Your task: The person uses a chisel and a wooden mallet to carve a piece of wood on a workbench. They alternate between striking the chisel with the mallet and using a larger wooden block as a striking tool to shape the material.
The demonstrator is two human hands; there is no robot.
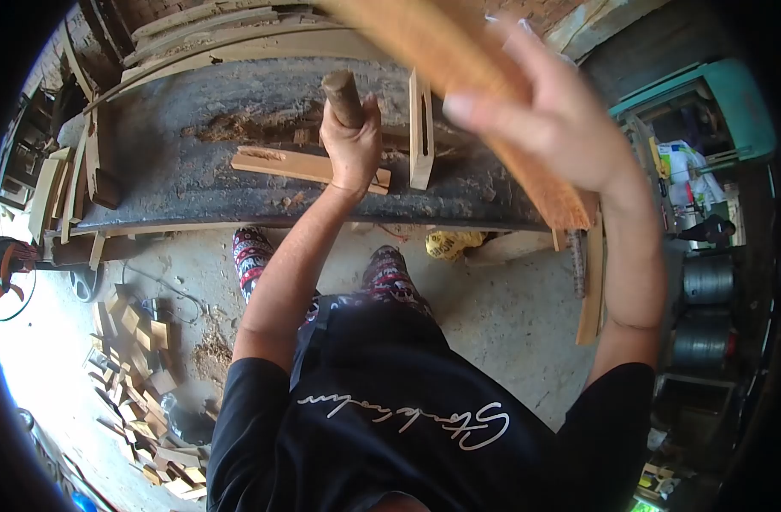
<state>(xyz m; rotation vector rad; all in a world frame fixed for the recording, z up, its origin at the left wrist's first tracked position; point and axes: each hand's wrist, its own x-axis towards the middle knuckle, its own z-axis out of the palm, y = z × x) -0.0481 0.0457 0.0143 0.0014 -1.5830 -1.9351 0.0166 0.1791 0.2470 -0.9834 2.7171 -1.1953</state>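
Note:
My left hand (353, 154) is closed around a thick round wooden handle (343, 98), apparently a chisel's, held upright; any blade is hidden beneath the fist. Below and beside that hand, a light wooden bar (301, 164) with a slot cut near its left end lies on the dark bench. My right hand (553, 111), smeared by motion, grips a long, broad orange-brown piece of wood (459, 60) raised above the bench. Its thumb lies across the wood. Just left of the raised wood, a second slotted wooden bar (420, 128) stands on the bench.
The dark, worn workbench (177, 179) has a rough hollow with wood chips. Long boards (237, 43) lie along its far side. Wood offcuts (134, 384) are heaped on the floor at left. A yellow bag (446, 246) sits under the bench edge. Metal drums (706, 277) stand at right.

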